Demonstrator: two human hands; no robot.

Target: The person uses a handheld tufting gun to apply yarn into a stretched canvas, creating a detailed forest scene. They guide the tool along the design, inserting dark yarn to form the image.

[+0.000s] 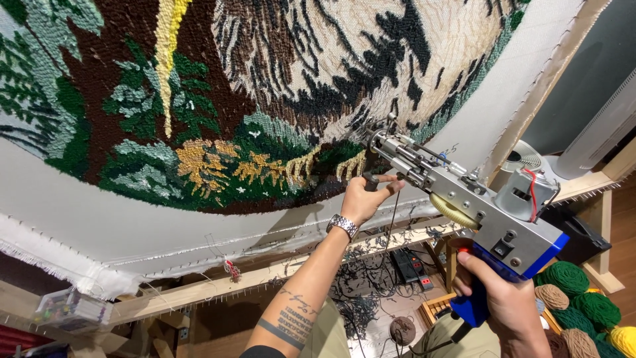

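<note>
- Your right hand (503, 301) was wrapped around the blue handle of the tufting gun (467, 199), grip closed tight on it, low at the right of the view.
- The gun's silver body angled up and to the left, its needle tip touching the stretched backing cloth (79, 205) just at the lower edge of the tufted picture.
- Your left hand (364, 197) reached up under the gun's front end, its grip pinched narrow on the small dark front handle below the needle.
- A metal wristwatch (342, 225) sat on your left wrist.
- The tufted rug design (199, 132) covered most of the cloth: green trees, yellow and brown patches, and a cream and black area above.
- The wooden frame (265, 275) ran beneath the cloth, with tack strips along its edge.
- Balls of yarn (576, 292), green, brown and yellow, lay at the lower right, near your right hand.
- Dark yarn clippings (361, 292) littered the floor below the frame.
</note>
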